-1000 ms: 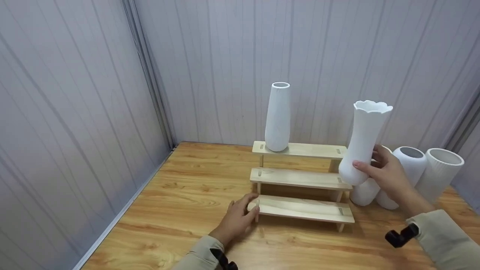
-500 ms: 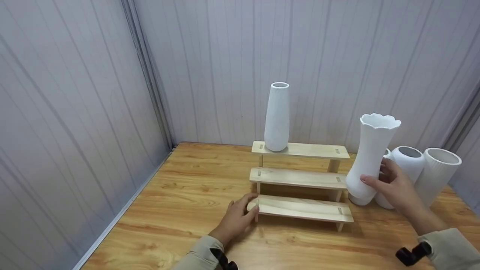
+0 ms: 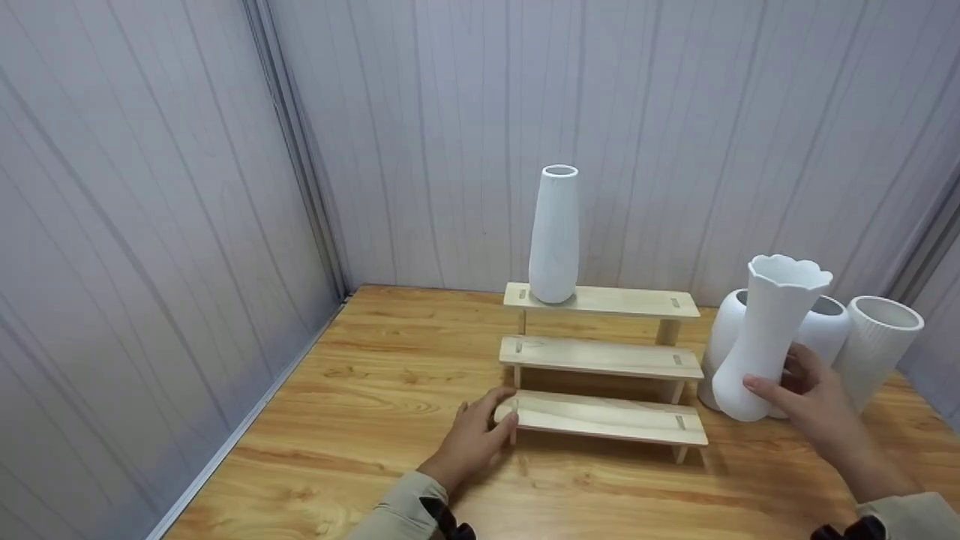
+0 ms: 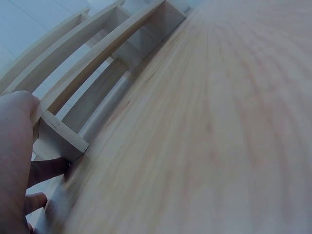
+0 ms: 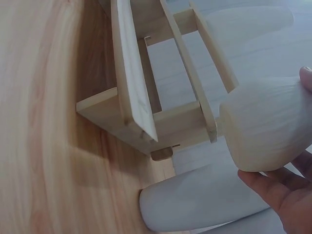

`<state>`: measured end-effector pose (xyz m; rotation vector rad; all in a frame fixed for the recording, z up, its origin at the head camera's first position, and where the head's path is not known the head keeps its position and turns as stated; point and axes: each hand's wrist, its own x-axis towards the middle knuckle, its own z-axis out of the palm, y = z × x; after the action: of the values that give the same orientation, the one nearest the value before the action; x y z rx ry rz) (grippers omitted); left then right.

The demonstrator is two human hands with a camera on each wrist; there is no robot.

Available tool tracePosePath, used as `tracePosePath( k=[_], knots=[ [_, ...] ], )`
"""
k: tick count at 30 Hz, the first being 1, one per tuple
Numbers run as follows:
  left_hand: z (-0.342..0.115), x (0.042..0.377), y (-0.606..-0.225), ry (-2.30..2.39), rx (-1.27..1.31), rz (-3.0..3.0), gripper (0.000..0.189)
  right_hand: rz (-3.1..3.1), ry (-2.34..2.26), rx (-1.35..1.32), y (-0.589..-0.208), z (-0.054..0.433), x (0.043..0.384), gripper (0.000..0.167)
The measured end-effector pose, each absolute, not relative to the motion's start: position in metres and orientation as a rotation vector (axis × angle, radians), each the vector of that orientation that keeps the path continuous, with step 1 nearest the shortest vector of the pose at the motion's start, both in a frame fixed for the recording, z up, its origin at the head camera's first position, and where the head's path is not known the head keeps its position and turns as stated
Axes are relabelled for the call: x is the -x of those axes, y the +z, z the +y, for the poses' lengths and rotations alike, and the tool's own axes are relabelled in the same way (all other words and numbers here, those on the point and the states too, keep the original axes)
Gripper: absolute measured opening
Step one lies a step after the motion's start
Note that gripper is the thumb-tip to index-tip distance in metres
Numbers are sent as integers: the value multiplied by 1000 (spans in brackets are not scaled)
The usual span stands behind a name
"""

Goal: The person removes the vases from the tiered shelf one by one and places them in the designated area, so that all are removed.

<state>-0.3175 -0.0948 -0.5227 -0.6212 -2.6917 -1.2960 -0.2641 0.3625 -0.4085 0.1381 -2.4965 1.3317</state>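
My right hand [image 3: 821,409] grips a white vase with a scalloped rim [image 3: 780,337] round its lower body. This vase leans slightly to the right, and the right wrist view shows its base [image 5: 243,131] off the table. My left hand [image 3: 472,435] holds the left end of the lowest step of a three-step wooden display stand [image 3: 607,418]; in the left wrist view its thumb [image 4: 24,102] lies against the step's end. A tall narrow white vase [image 3: 555,240] stands upright at the left of the top step.
Behind the held vase, to the right of the stand, are a rounded white vase [image 3: 721,345], another rounded one [image 3: 826,330] partly hidden, and a ribbed vase [image 3: 877,352]. All stand on the wood-grain table [image 3: 375,375]. Panelled walls [image 3: 450,135] close off the back and left.
The scalloped vase has moved down and to the right in my right hand, away from the stand's right end and in front of the other vases. My left hand has stayed put.
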Motion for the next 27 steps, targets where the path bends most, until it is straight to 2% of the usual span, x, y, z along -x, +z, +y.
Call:
tracePosePath(
  k=[14, 16, 20, 27],
  knots=[
    [-95, 318, -524, -1291, 617, -2682, 50, -2490, 1398, -128, -428, 377, 259, 75],
    [-95, 317, -524, -1303, 622, -2689, 51, -2448, 1456, -154, -433, 379, 258, 66],
    [-95, 316, -523, -1325, 635, -2694, 51, -2401, 1528, -184, -441, 382, 257, 57],
    [-95, 316, -523, -1297, 642, -2676, 49, -2437, 1476, -140, -453, 389, 259, 58]
  ],
)
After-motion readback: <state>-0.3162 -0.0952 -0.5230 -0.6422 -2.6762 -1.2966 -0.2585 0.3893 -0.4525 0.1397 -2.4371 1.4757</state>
